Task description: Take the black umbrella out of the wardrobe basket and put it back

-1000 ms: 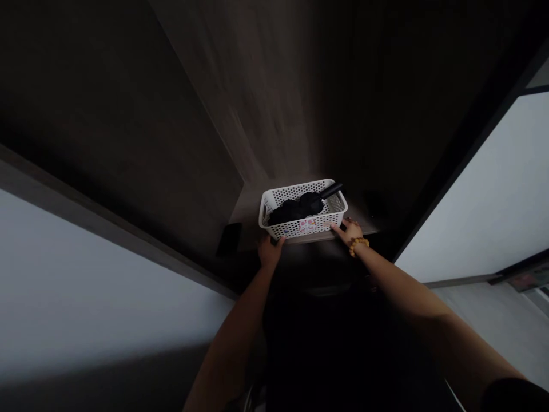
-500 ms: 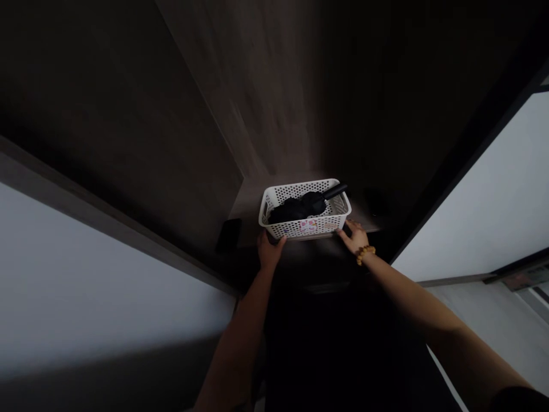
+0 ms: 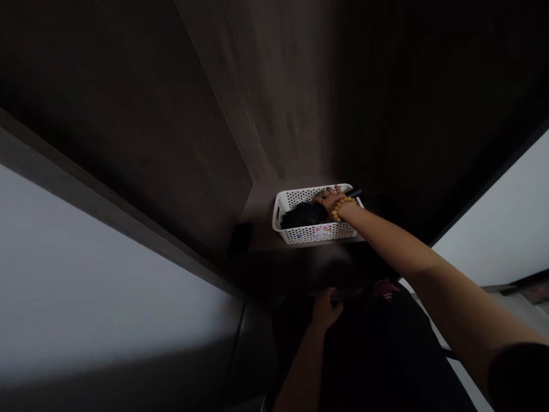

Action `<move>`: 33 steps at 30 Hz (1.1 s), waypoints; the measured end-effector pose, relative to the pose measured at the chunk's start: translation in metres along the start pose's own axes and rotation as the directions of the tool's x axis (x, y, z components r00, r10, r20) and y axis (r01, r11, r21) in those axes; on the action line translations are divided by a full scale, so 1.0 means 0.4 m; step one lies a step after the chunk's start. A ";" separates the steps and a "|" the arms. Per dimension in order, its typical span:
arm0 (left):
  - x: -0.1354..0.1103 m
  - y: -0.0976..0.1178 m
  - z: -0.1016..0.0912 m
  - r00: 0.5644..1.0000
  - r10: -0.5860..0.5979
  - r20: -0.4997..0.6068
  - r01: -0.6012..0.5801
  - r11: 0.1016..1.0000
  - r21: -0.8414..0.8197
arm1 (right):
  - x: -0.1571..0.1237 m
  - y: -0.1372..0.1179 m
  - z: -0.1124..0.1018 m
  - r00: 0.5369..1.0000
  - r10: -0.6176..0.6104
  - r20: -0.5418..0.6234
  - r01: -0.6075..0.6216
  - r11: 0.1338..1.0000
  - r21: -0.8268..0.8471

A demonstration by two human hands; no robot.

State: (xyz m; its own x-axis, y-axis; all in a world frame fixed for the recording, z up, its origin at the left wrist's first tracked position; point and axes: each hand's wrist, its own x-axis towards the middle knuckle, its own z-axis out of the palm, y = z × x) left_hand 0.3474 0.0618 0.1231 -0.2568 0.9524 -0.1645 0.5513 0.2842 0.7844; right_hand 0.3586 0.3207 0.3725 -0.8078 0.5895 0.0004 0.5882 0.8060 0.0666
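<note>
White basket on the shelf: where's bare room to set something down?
Bare dark wood shelf lies left of the white perforated plastic basket, beside a flat black object. Inside, it's crowded: a black bundle and the right hand.

In the white plastic basket (image 3: 283, 229), the black item (image 3: 302, 216) is partly hidden by the right hand (image 3: 331, 200), its handle (image 3: 355, 193) nearly covered at 2 o'clock. At 6 o'clock, the left hand (image 3: 326, 309) is blurred in shadow, and anything held there cannot be made out; the basket's sticker (image 3: 321, 232) is too small to be read.

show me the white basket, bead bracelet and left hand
white basket (image 3: 300, 233), head view, on its perforated front wall
bead bracelet (image 3: 338, 205), head view, on the beads
left hand (image 3: 326, 310), head view, on its back
</note>
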 end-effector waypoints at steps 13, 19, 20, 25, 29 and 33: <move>-0.031 0.024 -0.058 0.954 0.052 -0.296 -0.073 0.995 -0.060 | -0.101 -0.006 -0.087 0.948 0.071 -0.309 -0.082 0.996 -0.022; -0.137 0.251 -0.193 0.682 0.465 -0.564 -0.305 0.882 0.359 | -0.355 -0.049 -0.086 0.945 0.001 -0.326 0.005 1.000 0.018; -0.152 0.300 -0.219 0.668 0.519 -0.534 -0.300 0.844 0.444 | -0.396 -0.062 -0.067 0.958 -0.009 -0.286 0.019 0.999 0.033; -0.180 0.445 -0.293 0.870 0.450 -0.202 -0.215 0.715 0.665 | -0.573 -0.109 0.046 0.995 -0.034 -0.099 0.050 0.986 0.160; -0.225 0.408 -0.248 0.969 0.215 0.124 -0.245 0.742 0.625 | -0.709 -0.140 0.125 0.998 -0.039 0.054 0.020 0.949 0.314; -0.324 0.320 -0.136 0.932 0.078 0.353 -0.264 0.815 0.516 | -0.854 -0.198 0.234 0.967 -0.077 0.241 -0.040 0.894 0.446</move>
State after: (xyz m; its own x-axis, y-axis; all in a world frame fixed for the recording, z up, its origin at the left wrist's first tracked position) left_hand 0.4081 -0.0312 0.2772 0.0843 0.9492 -0.3033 0.9269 0.0370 0.3735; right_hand 0.5917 0.0605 0.2737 -0.8174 0.5212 -0.2454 0.5756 0.7213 -0.3853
